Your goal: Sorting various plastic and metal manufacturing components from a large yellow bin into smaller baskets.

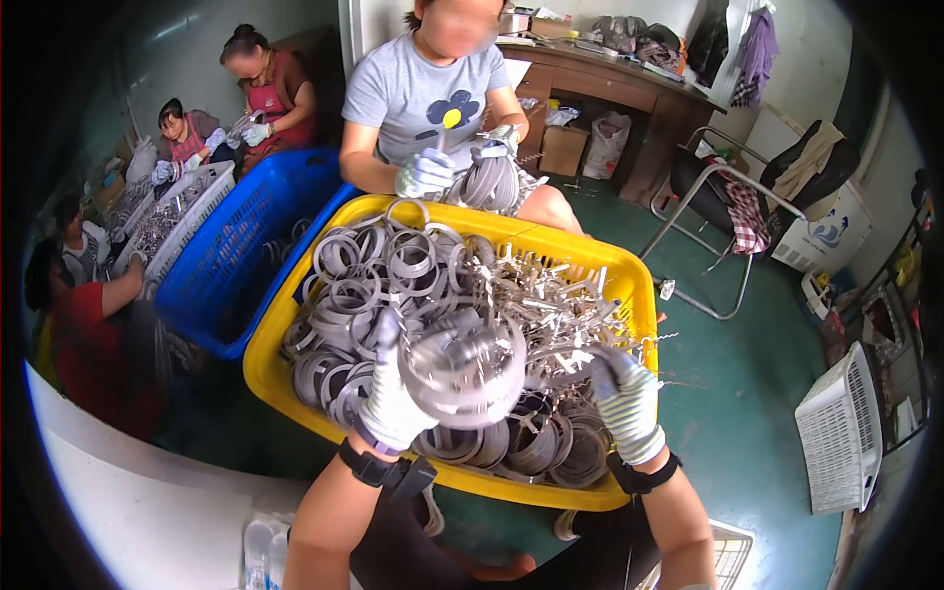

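Note:
My left hand [391,403], in a striped work glove, is closed around a bundle of thin grey rings [467,393] above the yellow basket. The bundle is smeared by motion. A twisted strand [403,339] stands up beside my left fingers. My right hand [627,408], gloved the same way, is over the basket's right part with its fingers curled. A grey curved band [562,362] reaches its fingertips, which appear to pinch it. Beneath both hands, the yellow basket [258,372] holds many loose grey rings [344,295] on the left and thin scrap strips [560,305] on the right.
Across the basket a gloved person [423,118] handles similar rings [487,182]. A blue basket [211,329] adjoins on the left, with other workers and a white basket [221,182] beyond. A metal-framed chair [713,182] and a white basket [836,433] stand to the right.

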The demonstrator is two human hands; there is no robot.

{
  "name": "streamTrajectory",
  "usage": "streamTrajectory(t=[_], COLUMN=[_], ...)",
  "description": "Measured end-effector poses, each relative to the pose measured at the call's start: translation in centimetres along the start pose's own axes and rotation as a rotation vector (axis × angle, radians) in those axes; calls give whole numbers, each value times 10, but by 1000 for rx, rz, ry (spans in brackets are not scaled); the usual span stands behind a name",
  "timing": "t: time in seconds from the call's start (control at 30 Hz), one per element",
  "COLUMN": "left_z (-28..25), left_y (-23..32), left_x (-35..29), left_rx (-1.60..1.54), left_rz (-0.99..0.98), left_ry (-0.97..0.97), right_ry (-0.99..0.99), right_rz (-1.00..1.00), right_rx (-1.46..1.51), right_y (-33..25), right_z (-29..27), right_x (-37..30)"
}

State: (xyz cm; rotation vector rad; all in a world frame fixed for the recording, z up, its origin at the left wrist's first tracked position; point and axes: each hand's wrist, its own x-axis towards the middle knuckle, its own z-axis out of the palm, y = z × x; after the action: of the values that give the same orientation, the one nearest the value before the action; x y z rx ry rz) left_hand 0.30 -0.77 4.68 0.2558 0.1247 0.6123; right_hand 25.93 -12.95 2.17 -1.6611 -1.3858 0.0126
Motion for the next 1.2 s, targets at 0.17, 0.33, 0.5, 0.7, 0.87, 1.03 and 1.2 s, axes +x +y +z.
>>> streamTrajectory(t=[0.17,0.33,0.5,0.7,0.87,1.03,1.2], left_z=[-8,-14,-32,-22,-17,-25,-24], left_y=[-33,-42,-53,-59,-49,-56,-55], left_x=[8,19,22,14,12,17,22], left_rx=[232,229,624,717,890,990,1028], left_rz=[-194,-140,-224,-171,-60,24,87], left_ry=[-59,-54,-172,-175,-56,-12,-21], right_ry=[135,34,-106,-253,21,-136,-272], right_rz=[-161,92,632,683,583,312,340], right_rx=[-138,582,952,810,1007,493,440], right_y=[28,35,36,39,42,-1,7], right_z=[-1,3,-6,-5,-17,-8,-5], right_x=[-6,-5,-4,-10,-1,-15,-14])
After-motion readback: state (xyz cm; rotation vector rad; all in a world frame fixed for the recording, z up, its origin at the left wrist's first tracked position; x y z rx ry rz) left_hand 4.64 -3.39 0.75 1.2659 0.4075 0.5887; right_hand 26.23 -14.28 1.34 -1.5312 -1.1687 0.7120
